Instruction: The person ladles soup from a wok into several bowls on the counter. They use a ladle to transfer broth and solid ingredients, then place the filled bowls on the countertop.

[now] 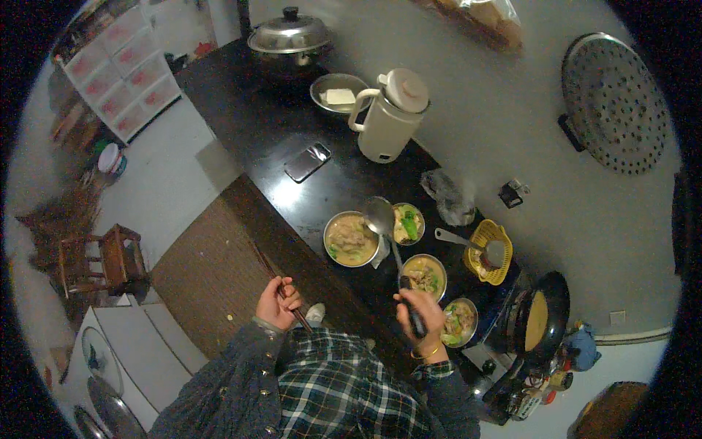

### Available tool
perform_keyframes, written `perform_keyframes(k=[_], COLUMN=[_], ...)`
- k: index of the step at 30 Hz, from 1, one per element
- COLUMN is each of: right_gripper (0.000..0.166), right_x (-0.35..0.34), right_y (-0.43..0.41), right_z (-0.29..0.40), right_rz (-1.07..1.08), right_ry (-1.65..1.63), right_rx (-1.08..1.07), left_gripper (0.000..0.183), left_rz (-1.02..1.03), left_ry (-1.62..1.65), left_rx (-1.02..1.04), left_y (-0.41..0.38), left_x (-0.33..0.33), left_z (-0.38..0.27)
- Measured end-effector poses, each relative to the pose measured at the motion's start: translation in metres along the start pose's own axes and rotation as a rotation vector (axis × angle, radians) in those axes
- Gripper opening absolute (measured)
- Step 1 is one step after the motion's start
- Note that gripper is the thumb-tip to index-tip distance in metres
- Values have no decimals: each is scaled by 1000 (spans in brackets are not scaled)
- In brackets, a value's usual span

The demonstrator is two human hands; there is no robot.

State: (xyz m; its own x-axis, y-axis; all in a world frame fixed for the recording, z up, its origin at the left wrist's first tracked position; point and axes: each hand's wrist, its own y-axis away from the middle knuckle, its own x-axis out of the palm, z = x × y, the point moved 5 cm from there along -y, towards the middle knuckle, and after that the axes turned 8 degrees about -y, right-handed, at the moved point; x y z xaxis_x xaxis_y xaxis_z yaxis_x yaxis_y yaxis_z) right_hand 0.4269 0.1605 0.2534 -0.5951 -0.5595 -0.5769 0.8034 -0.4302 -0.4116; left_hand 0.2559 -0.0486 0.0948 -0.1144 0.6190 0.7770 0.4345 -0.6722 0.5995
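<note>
My left hand [278,303] is closed around a pair of dark chopsticks [265,262], held over the front of the counter edge. A metal ladle [378,216] with a black handle is gripped in my right hand [421,318]; its bowl hangs between a large metal bowl of soup with meat and greens [351,241] and a smaller bowl of greens [408,224]. Under the ladle's shaft and beside my right hand stands another bowl of soup [425,276]. A further bowl with meat and greens [459,324] lies just to the right of that hand.
A wok [540,324] holding broth sits on the stove at right, near a yellow basket [507,258] with a strainer. Farther back are a phone [307,162], a beige kettle [390,120], a bowl with a white block [359,82] and a lidded pan [290,35].
</note>
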Motion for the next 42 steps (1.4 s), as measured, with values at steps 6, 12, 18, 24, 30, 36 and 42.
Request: perform_keyframes(k=[6, 12, 18, 24, 30, 36, 42], right_gripper=[28, 33, 37, 32, 21, 21, 22], right_x=[-50, -137, -238, -325, -378, -379, -369], right_y=[44, 116, 183, 240, 287, 277, 294], right_z=[-41, -27, 0, 21, -36, -61, -64], right_rz=[-787, -1085, -1275, -1466, -1313, -943, -1146], right_ry=[-895, -937, -620, -37, 122, 538, 76], right_rx=[619, 585, 370, 428, 513, 576, 615], left_gripper=[21, 28, 26, 37, 30, 21, 36], left_rz=[-12, 115, 64, -120, -296, -284, -263], left_ry=[-250, -830, -1052, -1235, -1222, -1099, -991], left_rx=[-62, -101, -33, 36, 89, 217, 153], left_y=[-17, -51, -153, -246, -332, -363, -338], left_x=[8, 66, 89, 84, 23, 4, 37], left_z=[18, 63, 146, 197, 167, 131, 138])
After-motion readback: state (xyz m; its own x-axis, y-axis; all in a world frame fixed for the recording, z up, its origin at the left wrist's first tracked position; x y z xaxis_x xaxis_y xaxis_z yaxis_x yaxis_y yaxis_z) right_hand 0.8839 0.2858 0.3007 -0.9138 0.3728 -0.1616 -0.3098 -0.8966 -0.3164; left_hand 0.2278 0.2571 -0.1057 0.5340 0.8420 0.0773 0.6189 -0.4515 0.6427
